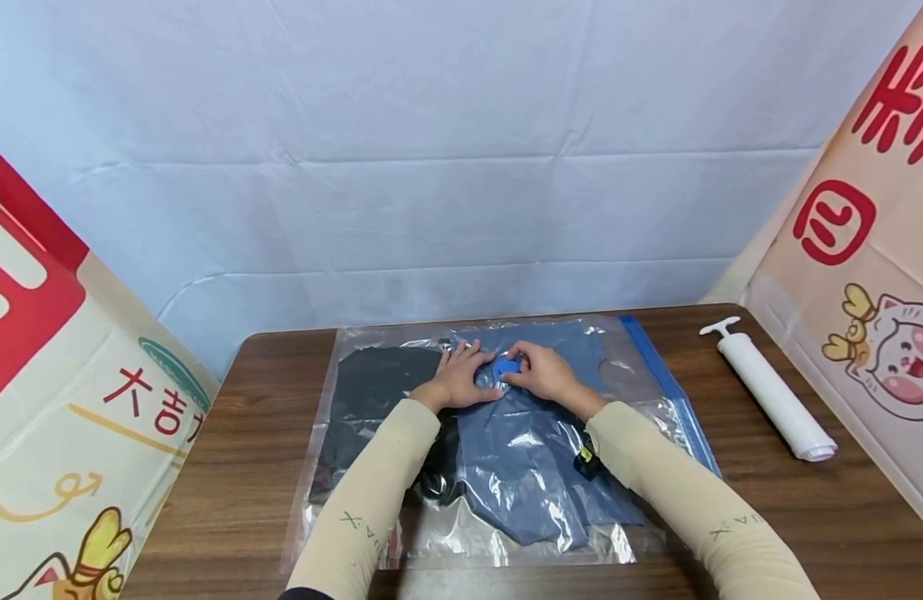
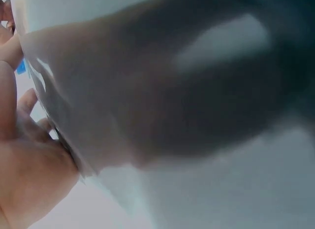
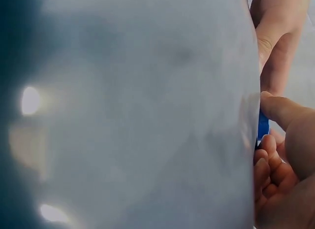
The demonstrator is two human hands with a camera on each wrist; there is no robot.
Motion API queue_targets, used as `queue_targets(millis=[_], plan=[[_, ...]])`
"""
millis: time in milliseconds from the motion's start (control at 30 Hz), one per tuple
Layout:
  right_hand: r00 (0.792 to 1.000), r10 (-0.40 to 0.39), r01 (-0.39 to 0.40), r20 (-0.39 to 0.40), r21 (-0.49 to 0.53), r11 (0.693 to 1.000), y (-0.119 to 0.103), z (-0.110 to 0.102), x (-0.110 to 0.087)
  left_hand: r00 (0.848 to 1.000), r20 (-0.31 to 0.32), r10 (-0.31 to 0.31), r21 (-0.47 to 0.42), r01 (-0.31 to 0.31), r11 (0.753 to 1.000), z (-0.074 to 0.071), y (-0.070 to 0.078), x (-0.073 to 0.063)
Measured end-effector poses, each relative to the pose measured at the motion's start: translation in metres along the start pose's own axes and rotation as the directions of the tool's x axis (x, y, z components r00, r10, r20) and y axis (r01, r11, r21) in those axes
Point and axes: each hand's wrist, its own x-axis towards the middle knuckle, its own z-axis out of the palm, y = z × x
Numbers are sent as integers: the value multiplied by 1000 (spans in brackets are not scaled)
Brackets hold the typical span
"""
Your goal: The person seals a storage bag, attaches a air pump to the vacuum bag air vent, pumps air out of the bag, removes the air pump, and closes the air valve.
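Note:
A large clear plastic storage bag [image 1: 446, 542] lies flat across the table, with folded dark clothing [image 1: 378, 383] on its left and a blue-grey garment [image 1: 506, 467] on its right inside. On the bag's upper middle sits a round blue valve cap [image 1: 506, 367]. My right hand [image 1: 545, 372] pinches this cap between thumb and curled fingers; the right wrist view shows the cap's blue edge [image 3: 263, 126] by the thumb. Just left of the cap, my left hand [image 1: 461, 379] presses on the bag with its fingers spread. Blurred plastic fills most of both wrist views.
A white hand pump [image 1: 776, 396] with a T-shaped handle lies at the table's right side. The bag's blue zip strip [image 1: 667, 375] runs along its right edge. Printed cloths hang at both sides, and a pale cloth [image 1: 431, 208] stands behind the wooden table [image 1: 206, 467].

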Motion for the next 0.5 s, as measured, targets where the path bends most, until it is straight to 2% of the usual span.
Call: queue_targets(millis=[133,333,433,500], plan=[[1000,4,-4,5,-11,1000,2,-3,-1,1000,22,4,39,-4,999,-2,4,2],[998,-9,9,67,-1,1000,-1,-12,1,999,34,26,78,-29,997,-9,7,3],[995,7,-8,96,8,1000,-3,-21,1,998,24,65,73,-67,995,-13,5,3],[995,31,-31,99,7,999,-2,-29,2,996,-7,89,63,-88,994,-16,-1,2]])
